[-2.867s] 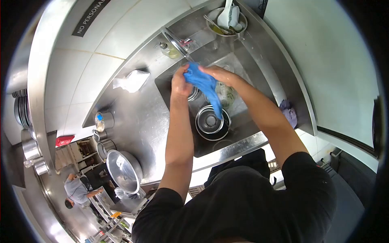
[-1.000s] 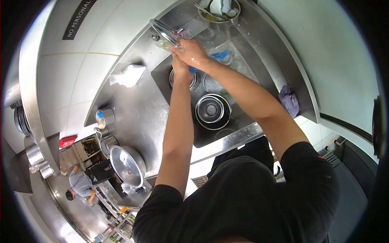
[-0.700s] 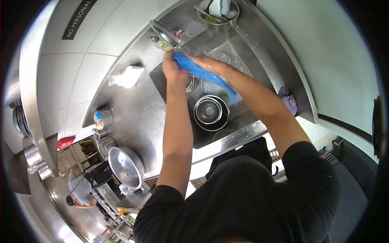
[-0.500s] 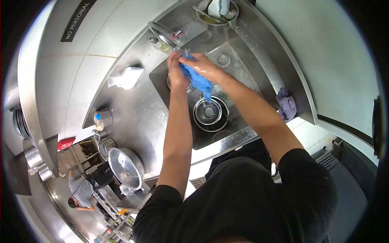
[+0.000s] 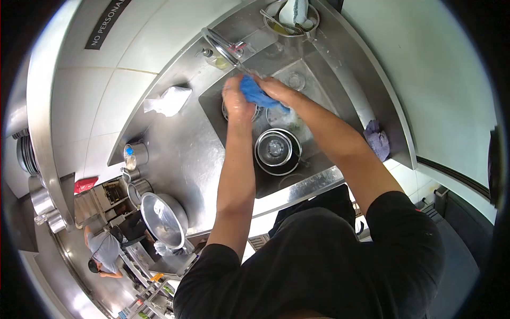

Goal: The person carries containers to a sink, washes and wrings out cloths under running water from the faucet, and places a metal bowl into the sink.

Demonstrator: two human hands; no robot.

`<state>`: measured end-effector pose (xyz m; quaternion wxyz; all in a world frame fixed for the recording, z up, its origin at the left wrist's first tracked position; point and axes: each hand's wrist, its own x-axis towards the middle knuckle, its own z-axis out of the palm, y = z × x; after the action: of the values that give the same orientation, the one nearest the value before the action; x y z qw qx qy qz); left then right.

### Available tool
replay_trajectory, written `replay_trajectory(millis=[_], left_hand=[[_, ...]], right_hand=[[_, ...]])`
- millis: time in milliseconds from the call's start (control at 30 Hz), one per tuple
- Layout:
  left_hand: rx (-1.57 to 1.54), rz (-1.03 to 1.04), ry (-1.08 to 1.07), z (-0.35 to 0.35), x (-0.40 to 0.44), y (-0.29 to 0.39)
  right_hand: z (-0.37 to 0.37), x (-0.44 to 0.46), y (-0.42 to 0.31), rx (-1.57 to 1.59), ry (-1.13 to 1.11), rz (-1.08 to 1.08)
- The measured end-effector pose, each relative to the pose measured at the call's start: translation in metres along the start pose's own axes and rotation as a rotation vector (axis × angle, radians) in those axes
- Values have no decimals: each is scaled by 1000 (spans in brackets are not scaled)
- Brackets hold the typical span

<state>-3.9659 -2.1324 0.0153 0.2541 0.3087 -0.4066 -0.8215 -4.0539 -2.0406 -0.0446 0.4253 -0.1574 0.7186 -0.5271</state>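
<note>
A wet blue cloth [image 5: 256,93] is bunched between my two hands, over the sink [image 5: 329,101] and just below the end of the curved metal faucet [image 5: 217,41]. My left hand [image 5: 237,99] grips the cloth from the left side. From the right, my right hand [image 5: 276,89] holds it with the fingers closed round its upper part. The cloth's free end hangs toward the sink's middle. Below it in the sink sit metal bowls [image 5: 275,149], one inside another. Another round metal item is partly hidden behind my left hand.
A soap bottle [image 5: 217,59] stands beside the faucet. A white bag [image 5: 169,101] lies on the steel counter [image 5: 180,154]. A large metal bowl [image 5: 163,220] is at its lower left. A purple cloth [image 5: 376,140] lies at the right edge. Another person [image 5: 104,250] stands at far left.
The blue cloth has gone from hanging long to bunched up between my hands. My hands have shifted apart and together under the faucet. The view has tilted slightly.
</note>
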Motion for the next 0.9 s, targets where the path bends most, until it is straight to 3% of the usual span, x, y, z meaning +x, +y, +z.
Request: replay_trajectory(millis=[100, 200, 300, 333, 467, 533, 600, 700, 733, 833, 900], left_hand=[[-174, -80, -107, -43, 28, 9], [-82, -153, -68, -49, 30, -9], [43, -101, -12, -22, 15, -27], [68, -67, 16, -26, 27, -41], [104, -266, 73, -37, 29, -45], [361, -168, 60, -23, 4, -33], [49, -143, -59, -32, 6, -58], [100, -335, -111, -6, -14, -24], [218, -314, -163, -1, -19, -16], [271, -356, -196, -16, -5, -11], [258, -410, -229, -31, 2, 6]], right_hand=[[-12, -22, 3, 446, -121, -11], [4, -3, 6, 802, 103, -119], [25, -1, -17, 71, 554, -404], [38, -1, -20, 89, 551, -532], [43, -11, -36, -226, 457, -442], [32, -5, -42, -300, 416, -344], [18, 16, -32, -366, 413, -297], [13, 63, -4, -21, 369, -119], [3, 58, -7, 94, 344, -75], [-9, 54, -2, 358, 86, -105], [-12, 35, -27, 319, 84, -180]])
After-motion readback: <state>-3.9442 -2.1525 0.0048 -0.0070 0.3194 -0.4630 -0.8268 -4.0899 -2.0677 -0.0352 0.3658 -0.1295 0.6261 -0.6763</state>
